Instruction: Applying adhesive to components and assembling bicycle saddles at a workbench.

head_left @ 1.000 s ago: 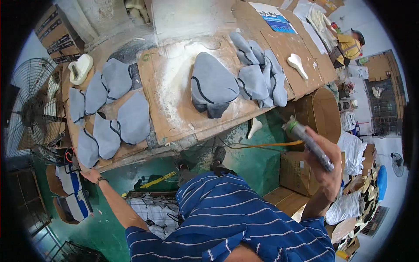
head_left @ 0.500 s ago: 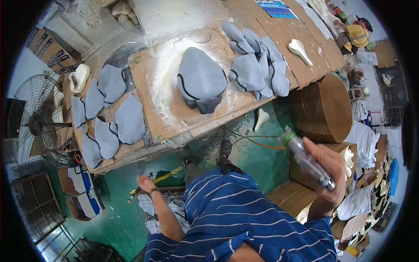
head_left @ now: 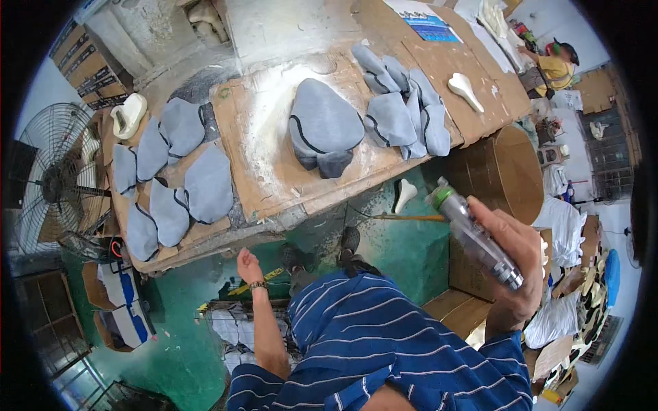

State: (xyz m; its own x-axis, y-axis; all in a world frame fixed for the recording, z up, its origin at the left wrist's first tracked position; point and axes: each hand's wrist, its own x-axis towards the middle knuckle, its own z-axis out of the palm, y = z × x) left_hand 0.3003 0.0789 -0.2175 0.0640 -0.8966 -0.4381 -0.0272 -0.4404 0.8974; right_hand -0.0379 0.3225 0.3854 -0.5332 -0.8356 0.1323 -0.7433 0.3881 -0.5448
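Grey and translucent, a green-ringed cylindrical tool (head_left: 476,235) is clasped in my right hand (head_left: 524,250), to the right of the workbench (head_left: 497,116); in this head view blur obscures its tip. My left hand (head_left: 249,267) is free, fingers loosely curled, near the bench edge. One large grey saddle cover (head_left: 325,113), its underside hidden, rests on powdered cardboard (head_left: 257,185).

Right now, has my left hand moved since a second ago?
Yes, your left hand has moved rightward, away from the near left corner of the worktable.
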